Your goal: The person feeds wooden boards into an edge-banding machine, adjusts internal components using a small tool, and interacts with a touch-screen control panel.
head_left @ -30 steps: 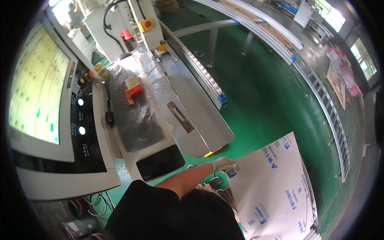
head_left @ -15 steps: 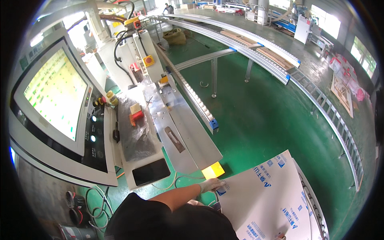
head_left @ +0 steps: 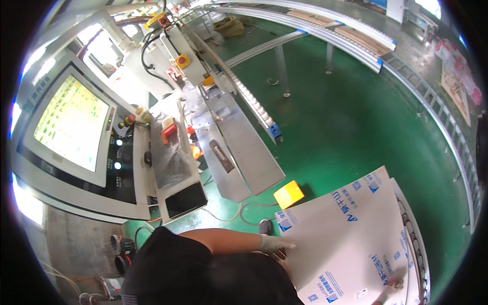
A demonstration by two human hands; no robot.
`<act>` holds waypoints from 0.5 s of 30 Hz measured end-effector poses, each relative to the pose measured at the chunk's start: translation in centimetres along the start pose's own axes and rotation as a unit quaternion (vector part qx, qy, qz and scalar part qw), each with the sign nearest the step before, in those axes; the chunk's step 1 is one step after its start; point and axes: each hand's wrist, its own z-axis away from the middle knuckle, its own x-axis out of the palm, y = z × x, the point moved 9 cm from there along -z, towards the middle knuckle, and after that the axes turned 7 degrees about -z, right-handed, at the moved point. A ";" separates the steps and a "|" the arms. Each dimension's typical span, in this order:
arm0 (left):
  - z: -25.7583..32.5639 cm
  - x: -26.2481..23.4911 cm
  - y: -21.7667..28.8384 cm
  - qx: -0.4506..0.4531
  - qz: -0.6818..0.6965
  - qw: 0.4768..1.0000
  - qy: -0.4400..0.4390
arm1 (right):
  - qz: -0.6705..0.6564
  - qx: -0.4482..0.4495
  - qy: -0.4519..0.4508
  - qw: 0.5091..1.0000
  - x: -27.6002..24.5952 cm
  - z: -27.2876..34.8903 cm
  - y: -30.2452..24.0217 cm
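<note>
A large pale board (head_left: 340, 239) with blue printing lies on top of a stack at the lower right. My left hand (head_left: 276, 245), in a thin whitish glove, rests at the board's left edge, its fingers stretched flat over the surface. Near the lower right of the same board is my right hand (head_left: 390, 291), partly cut off by the picture's bottom edge, with its fingers extended on or just over the sheet. Neither hand is closed around anything. Further board edges show beneath the top sheet on its right side.
Left stands a machine with a lit screen (head_left: 73, 122) and a metal work table (head_left: 239, 147). A black phone-like slab (head_left: 186, 199) lies on its ledge. A yellow box (head_left: 288, 194) sits on the green floor before the boards. Roller conveyors (head_left: 351, 48) run across the back right.
My left hand has moved from gripping the board's far left corner to lying flat farther along its left edge. More of my right hand now shows. The whole view has shifted.
</note>
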 end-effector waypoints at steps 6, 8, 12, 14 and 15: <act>-0.7 5.7 0.8 0.075 0.136 0.985 -0.073 | 0.020 -0.041 -0.057 0.997 0.9 -9.1 3.8; 1.7 7.0 3.2 0.144 0.188 0.969 -0.073 | 0.015 -0.045 -0.083 0.995 0.9 -10.6 5.3; 6.7 9.0 6.4 0.044 0.243 0.969 0.005 | -0.012 -0.037 -0.125 0.991 0.8 -11.6 7.3; 8.6 9.4 8.8 0.048 0.203 0.978 0.010 | 0.036 -0.043 -0.087 0.995 -0.3 -11.4 7.5; 9.2 9.4 9.5 0.047 0.174 0.984 0.016 | 0.050 -0.046 -0.080 0.994 -0.6 -11.2 7.4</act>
